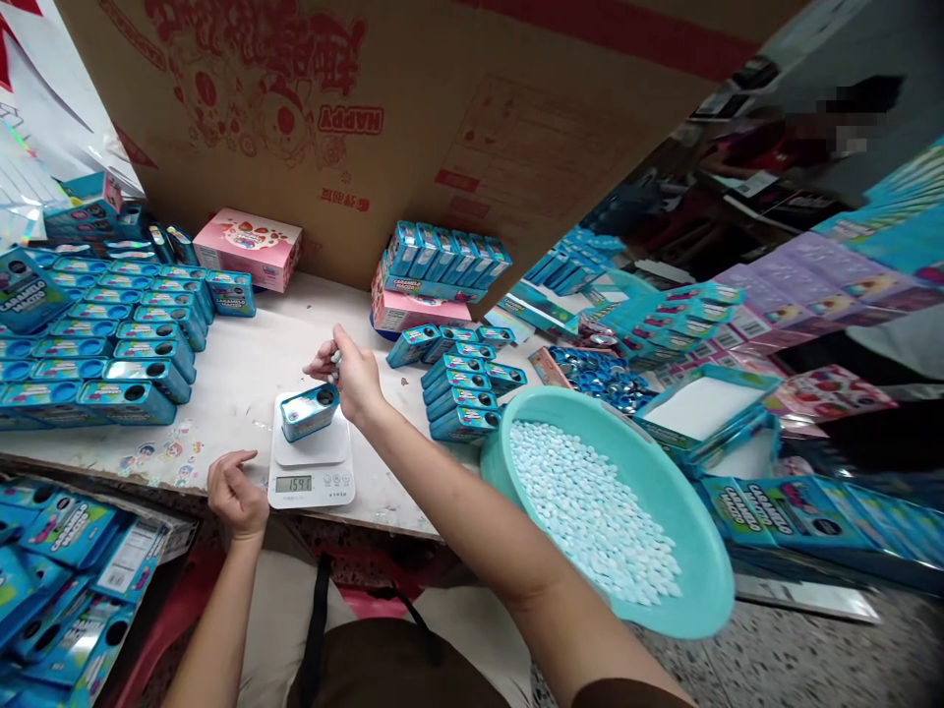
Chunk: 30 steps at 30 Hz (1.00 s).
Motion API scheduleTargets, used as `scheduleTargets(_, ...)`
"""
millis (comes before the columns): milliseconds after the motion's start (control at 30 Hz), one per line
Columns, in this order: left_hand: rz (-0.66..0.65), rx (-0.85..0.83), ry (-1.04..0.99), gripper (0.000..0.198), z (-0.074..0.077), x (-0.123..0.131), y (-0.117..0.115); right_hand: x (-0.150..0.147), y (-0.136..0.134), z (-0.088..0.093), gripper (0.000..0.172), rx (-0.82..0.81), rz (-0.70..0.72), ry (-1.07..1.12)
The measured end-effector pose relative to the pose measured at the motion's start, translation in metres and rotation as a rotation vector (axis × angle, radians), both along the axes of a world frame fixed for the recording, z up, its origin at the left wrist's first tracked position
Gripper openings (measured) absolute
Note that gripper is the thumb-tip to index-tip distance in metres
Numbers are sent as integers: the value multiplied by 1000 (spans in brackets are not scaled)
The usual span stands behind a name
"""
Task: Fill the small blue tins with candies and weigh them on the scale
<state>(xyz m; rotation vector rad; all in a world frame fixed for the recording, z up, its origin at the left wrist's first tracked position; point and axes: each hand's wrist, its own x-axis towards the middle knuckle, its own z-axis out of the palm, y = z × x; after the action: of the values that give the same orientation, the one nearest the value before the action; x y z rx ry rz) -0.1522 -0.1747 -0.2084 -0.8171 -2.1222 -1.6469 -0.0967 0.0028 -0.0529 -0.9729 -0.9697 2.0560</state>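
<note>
My right hand [350,372] is closed around a few small pale candies [335,362], held above and just to the right of a blue tin [308,413]. The tin has a dark round opening in its top and sits on a white digital scale [310,450], whose display seems to read 1591 or similar. Near the table's front edge, left of the scale, my left hand [237,492] is loosely curled, one finger pointing toward the scale, with nothing visible in it. A turquoise basin [704,580] of pale candies stands beside my right forearm.
Rows of blue tins [95,339] fill the table's left side; more tins [461,403] stand right of the scale. Pink boxes [251,246] rest against a large cardboard carton [413,118]. Blue packs [63,580] lie at lower left. Stacked packaging [796,511] lines the right.
</note>
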Motion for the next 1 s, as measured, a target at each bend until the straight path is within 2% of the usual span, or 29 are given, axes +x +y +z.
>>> scheduleTargets(233, 15, -25, -24, 45, -1, 0, 0, 0, -3, 3, 45, 63, 34, -17)
scheduleTargets(567, 25, -44, -42, 46, -1, 0, 0, 1, -1, -3, 45, 95, 48, -4)
scheduleTargets(1000, 33, -59, -48, 46, -3, -1, -1, 8, -7, -9, 53, 269, 117, -44)
